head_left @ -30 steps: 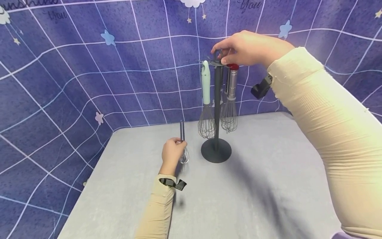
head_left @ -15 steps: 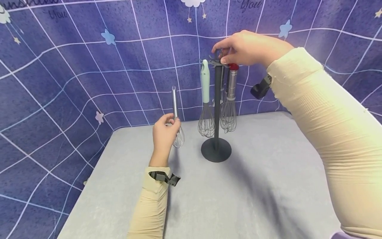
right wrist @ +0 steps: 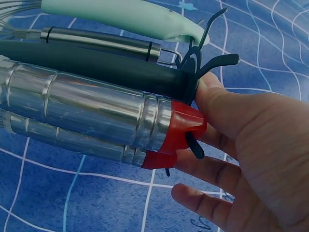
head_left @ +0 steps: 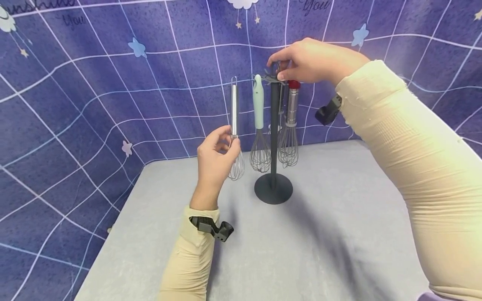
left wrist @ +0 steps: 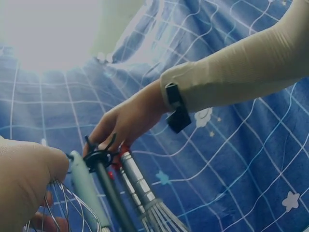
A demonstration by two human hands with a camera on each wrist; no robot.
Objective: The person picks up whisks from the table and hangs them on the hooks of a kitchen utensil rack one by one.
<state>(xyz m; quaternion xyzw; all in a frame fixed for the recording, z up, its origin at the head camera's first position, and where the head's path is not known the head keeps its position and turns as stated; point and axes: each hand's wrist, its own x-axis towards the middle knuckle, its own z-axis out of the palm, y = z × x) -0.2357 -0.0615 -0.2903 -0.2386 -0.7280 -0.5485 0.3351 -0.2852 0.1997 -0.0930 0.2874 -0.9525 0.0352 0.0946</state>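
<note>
My left hand (head_left: 217,156) pinches a small steel whisk (head_left: 234,106) where its handle meets the wires. The whisk is upright above the table, handle up, with a wire loop at its top end. My right hand (head_left: 310,60) grips the top of a dark whisk stand (head_left: 274,138), thumb at the hub of its hooks in the right wrist view. A mint-handled whisk (head_left: 258,102) hangs on the stand's left side, close to the held whisk. Red-tipped steel whisks (right wrist: 87,106) hang on the right. Another steel whisk with black bands (right wrist: 104,42) hangs by its loop.
The stand's round base (head_left: 273,189) rests on a grey table (head_left: 301,251). Behind the table hangs a blue cloth (head_left: 180,83) with white grid lines and stars. Dark hooks (right wrist: 219,60) stick out from the hub.
My left hand has lifted the small steel whisk from low over the table, first up and slightly left, then right towards the stand. My right hand has stayed at the stand's top.
</note>
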